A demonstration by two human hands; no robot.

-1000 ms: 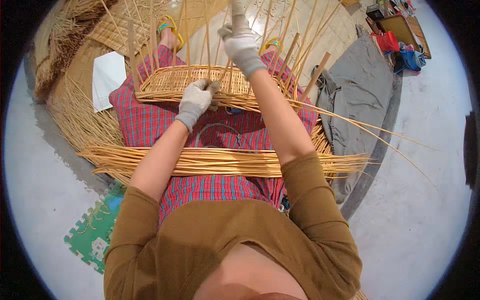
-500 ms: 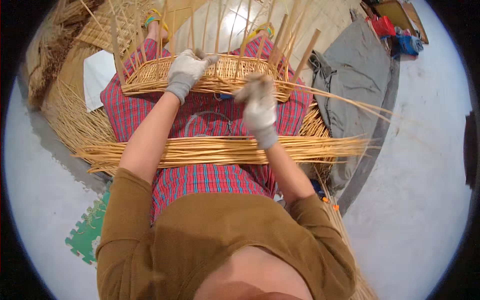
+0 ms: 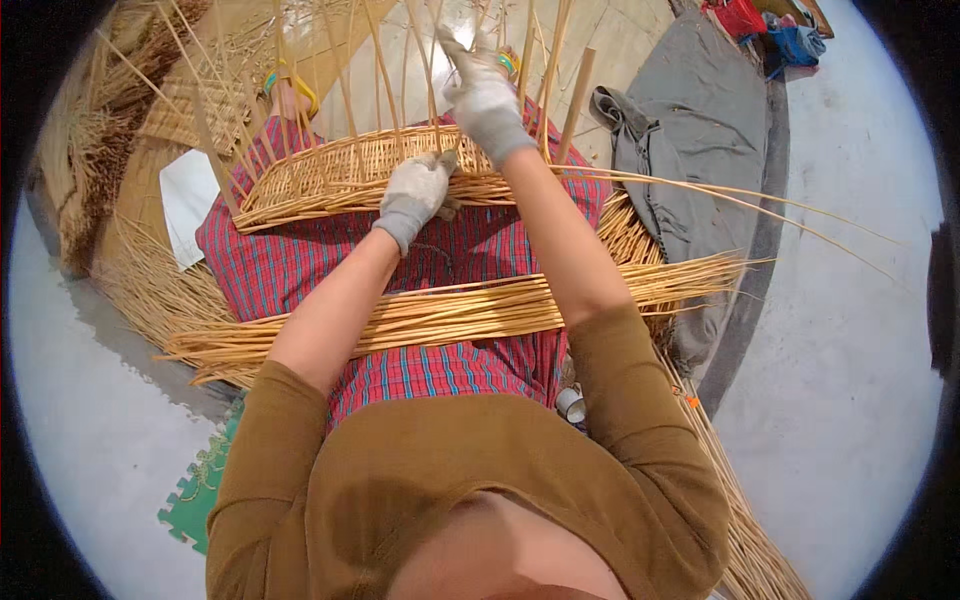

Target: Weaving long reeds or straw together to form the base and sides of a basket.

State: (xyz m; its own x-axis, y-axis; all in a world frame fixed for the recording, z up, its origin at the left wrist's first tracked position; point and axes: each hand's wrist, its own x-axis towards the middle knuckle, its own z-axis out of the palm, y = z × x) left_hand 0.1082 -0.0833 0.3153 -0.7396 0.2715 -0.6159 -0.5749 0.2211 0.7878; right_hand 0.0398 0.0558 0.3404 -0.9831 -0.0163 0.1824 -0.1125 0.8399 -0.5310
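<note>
An oblong wicker basket base (image 3: 300, 175) with upright stakes rests on my lap of red checked cloth (image 3: 300, 260). My left hand (image 3: 418, 195), in a pale grey glove, is closed on the near woven edge, around a willow rod. My gloved right hand (image 3: 480, 95) is raised among the stakes above the basket's right half, fingers apart, with no held thing visible. Long loose rods (image 3: 700, 190) trail rightward from the weave. A bundle of peeled willow rods (image 3: 460, 310) lies crosswise below my hands.
Straw bundles (image 3: 100, 170) and a white sheet (image 3: 180, 210) lie at left. A grey cloth (image 3: 700, 120) is at right, with red (image 3: 732, 17) and blue (image 3: 795, 42) items beyond. A green mat (image 3: 195, 500) lies lower left.
My right hand went down to the right end of the basket and has risen again among the stakes. My left hand shifted along the near edge. The basket's left end now sits lower.
</note>
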